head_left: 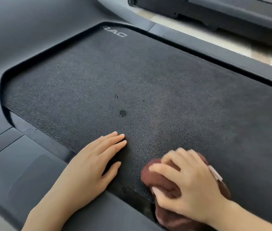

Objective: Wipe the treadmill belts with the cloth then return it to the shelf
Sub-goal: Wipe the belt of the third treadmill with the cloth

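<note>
A black textured treadmill belt (132,84) fills most of the view, with two small dark spots near its middle. My right hand (187,182) grips a bunched brown cloth (157,179) against the belt's near edge, fingers spread and curled over it. A pale label sticks out of the cloth by my knuckles. My left hand (92,165) lies flat on the belt with straight fingers, just left of the cloth and apart from it.
Grey side rails (32,164) border the belt on the near left and far right. The dark motor cover (32,30) rises at the far left. A second treadmill's black frame (215,12) stands at the top right across a strip of pale floor.
</note>
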